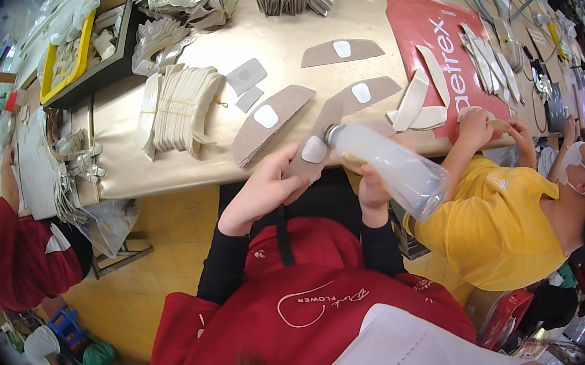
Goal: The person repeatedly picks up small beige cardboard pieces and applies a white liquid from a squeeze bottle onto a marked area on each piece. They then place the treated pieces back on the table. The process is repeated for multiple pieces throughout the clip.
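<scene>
My left hand (264, 190) is closed on a curved taupe fabric piece (298, 168) at the table's near edge. A white patch (314, 150) lies on that piece. My right hand (370, 188) grips a translucent plastic squeeze bottle (392, 166) with a whitish tint. The bottle is tilted, its narrow cap (332, 133) beside the white patch; I cannot tell whether they touch. Similar taupe pieces with white patches lie beyond my hands: a stack (271, 122) at left, one piece (373, 93) at right and another (327, 54) farther back. Two small grey pieces (244, 76) sit near the stack.
A tied bundle of cream pieces (183, 112) stands at left, with a yellow-rimmed tray (66, 64) behind it. Cream strips (413, 102) lie on a red bag (408, 23) at right. A co-worker in yellow (490, 223) sits close on my right; another in red (25, 254) is at left.
</scene>
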A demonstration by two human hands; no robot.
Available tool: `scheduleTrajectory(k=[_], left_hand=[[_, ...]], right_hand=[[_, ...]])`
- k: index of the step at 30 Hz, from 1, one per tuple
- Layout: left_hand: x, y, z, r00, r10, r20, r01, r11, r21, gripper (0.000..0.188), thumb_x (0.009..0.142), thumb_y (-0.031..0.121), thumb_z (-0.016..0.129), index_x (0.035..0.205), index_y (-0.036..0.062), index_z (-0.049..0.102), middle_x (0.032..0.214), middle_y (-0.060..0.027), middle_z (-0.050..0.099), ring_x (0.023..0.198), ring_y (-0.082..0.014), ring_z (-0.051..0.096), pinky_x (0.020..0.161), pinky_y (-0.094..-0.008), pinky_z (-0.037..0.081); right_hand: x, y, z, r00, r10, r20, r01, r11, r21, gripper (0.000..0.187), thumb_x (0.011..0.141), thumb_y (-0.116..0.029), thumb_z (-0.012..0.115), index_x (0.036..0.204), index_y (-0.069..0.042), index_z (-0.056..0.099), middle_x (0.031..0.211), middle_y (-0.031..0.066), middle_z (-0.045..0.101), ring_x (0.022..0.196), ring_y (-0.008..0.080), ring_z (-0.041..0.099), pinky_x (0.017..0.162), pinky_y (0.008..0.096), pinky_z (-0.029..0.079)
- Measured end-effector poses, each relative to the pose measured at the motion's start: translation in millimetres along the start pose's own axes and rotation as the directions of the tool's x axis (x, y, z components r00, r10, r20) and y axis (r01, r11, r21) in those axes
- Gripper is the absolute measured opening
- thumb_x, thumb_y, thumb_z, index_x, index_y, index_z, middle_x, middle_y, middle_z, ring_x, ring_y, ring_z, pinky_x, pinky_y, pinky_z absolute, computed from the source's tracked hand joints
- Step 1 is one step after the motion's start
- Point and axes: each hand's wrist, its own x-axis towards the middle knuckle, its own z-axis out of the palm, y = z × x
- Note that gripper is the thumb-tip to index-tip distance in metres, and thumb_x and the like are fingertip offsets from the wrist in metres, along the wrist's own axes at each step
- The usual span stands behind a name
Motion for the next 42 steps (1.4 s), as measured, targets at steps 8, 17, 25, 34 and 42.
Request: scheduleTrajectory(k=[8, 17, 25, 34, 42], left_hand=[[2.4, 5.8, -8.4, 0.999, -0.033, 0.035, 0.045, 0.896, -0.441, 0.066, 0.076, -0.008, 0.059, 0.138, -0.0035, 0.035, 0.119, -0.014, 0.057, 0.104, -0.0204, 0.06, 0.092, -0.032, 0.051], [58.6, 40.0, -28.3, 0.993, 0.116, -0.017, -0.117, 0.976, -0.185, 0.062, 0.079, -0.005, 0.06, 0.137, -0.0039, 0.036, 0.121, -0.0143, 0.056, 0.107, -0.0194, 0.058, 0.091, -0.0301, 0.049], [226.5, 85.8, -80.5, 0.987, 0.156, -0.028, -0.15, 0.975, 0.162, 0.05, 0.076, -0.005, 0.063, 0.125, -0.0051, 0.052, 0.111, -0.0099, 0.06, 0.096, -0.0146, 0.061, 0.086, -0.0247, 0.051], [195.1, 47.9, -113.1, 0.72, 0.685, -0.116, -0.254, 0.415, 0.874, 0.042, 0.083, 0.018, 0.065, 0.12, 0.0001, 0.057, 0.116, -0.0174, 0.06, 0.113, -0.0286, 0.055, 0.095, -0.035, 0.042], [46.8, -19.8, -61.8, 0.87, 0.418, -0.261, -0.036, 0.582, 0.812, 0.066, 0.076, 0.008, 0.071, 0.135, -0.0025, 0.042, 0.133, -0.02, 0.049, 0.125, -0.0304, 0.046, 0.105, -0.0359, 0.034]], right_hand=[[19.3, 6.6, -2.4, 0.674, 0.464, -0.575, -0.09, 0.824, 0.559, 0.062, 0.085, -0.047, 0.058, 0.128, -0.006, 0.042, 0.119, 0.013, 0.05, 0.113, 0.0265, 0.049, 0.096, 0.0401, 0.041], [5.0, -0.4, -5.8, 0.677, 0.489, -0.551, -0.145, 0.822, 0.551, 0.051, 0.085, -0.049, 0.054, 0.102, -0.002, 0.045, 0.096, 0.0086, 0.046, 0.093, 0.0212, 0.048, 0.084, 0.0316, 0.038], [-15.1, -2.0, -11.8, 0.859, 0.336, -0.386, -0.174, 0.902, 0.396, 0.051, 0.077, -0.048, 0.058, 0.1, -0.005, 0.042, 0.095, 0.0094, 0.044, 0.089, 0.0205, 0.05, 0.078, 0.0327, 0.043], [-21.6, -9.0, -15.6, 0.821, 0.512, -0.253, -0.261, 0.729, 0.632, 0.056, 0.076, -0.049, 0.064, 0.103, -0.003, 0.044, 0.099, 0.0085, 0.045, 0.091, 0.0196, 0.054, 0.078, 0.0329, 0.048], [-25.5, 1.1, 5.1, 0.859, 0.492, -0.143, -0.312, 0.723, 0.616, 0.061, 0.074, -0.048, 0.068, 0.105, 0.0, 0.047, 0.099, 0.009, 0.048, 0.09, 0.0182, 0.055, 0.077, 0.0304, 0.047]])
